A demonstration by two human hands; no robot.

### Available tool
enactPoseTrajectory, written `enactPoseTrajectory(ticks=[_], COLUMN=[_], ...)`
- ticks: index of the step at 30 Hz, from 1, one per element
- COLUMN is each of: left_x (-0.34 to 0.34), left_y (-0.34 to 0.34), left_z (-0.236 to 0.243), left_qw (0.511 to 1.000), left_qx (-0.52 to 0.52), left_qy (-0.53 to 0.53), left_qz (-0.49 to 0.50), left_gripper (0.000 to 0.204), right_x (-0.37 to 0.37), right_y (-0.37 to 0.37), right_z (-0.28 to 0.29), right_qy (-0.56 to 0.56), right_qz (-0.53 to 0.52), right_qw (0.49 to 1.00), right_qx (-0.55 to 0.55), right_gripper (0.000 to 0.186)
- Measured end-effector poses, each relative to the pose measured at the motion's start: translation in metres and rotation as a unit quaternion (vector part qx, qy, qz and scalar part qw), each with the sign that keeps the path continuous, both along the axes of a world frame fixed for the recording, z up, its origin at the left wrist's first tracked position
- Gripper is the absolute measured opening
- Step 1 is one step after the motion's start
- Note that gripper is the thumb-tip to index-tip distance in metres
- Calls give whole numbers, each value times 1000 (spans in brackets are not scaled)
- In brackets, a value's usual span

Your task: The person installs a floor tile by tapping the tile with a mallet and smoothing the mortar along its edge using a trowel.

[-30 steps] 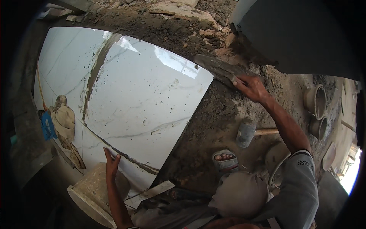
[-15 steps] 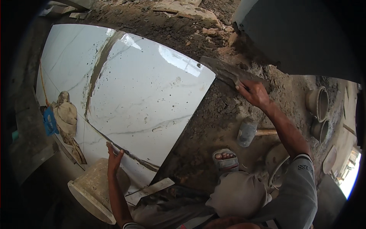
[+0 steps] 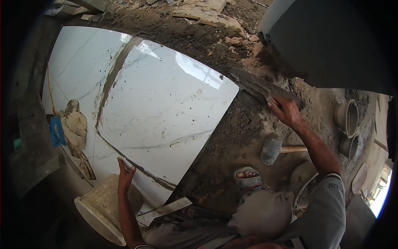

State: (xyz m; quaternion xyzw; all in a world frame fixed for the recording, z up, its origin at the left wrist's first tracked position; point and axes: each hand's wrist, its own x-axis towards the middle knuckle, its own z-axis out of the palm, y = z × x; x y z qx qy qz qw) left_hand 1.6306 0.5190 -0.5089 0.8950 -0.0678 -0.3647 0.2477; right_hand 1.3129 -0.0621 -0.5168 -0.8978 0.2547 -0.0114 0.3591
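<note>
My left hand (image 3: 126,177) rests at the near edge of white marbled tiles (image 3: 161,112), thumb and fingers apart, beside a cement-smeared joint. It holds nothing. Past the right corner of the large tile, my right hand (image 3: 287,111) is closed around what looks like a trowel (image 3: 258,89). Its mud-coated blade is low over the dark mortar bed and hard to tell from it. Grey cement specks dot the tile faces. A wide strip of wet cement (image 3: 117,68) covers another joint further left.
A mallet (image 3: 271,149) lies on the ground near my sandalled foot (image 3: 247,177). Beside my left forearm, a bucket (image 3: 103,203) leans on its side. Cloth (image 3: 75,126) and a blue bag (image 3: 56,131) lie on the left tiles. Pots (image 3: 346,117) stand at right, below a dark slab (image 3: 331,45).
My right hand has drawn slightly right and nearer with the trowel, away from the tile corner. The left hand stays at the tile edge. The whole view has shifted a little.
</note>
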Motion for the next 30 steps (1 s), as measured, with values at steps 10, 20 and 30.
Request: enactPoseTrajectory(ticks=[10,20,30], left_x=[-5,-2,5], left_y=[-10,-6,5], left_z=[-1,-3,-12], left_qw=[999,999,1000], left_qx=[-1,-13,3], left_qy=[34,40,27], left_qz=[8,26,-7], left_gripper=[95,99,99], right_x=[13,10,26], right_y=[1,3,13], right_z=[4,4,3], right_qy=[-3,11,-32], right_qz=[3,-17,-17], right_qw=[1000,1000,996], right_qx=[0,-4,-85], right_gripper=[21,23,20])
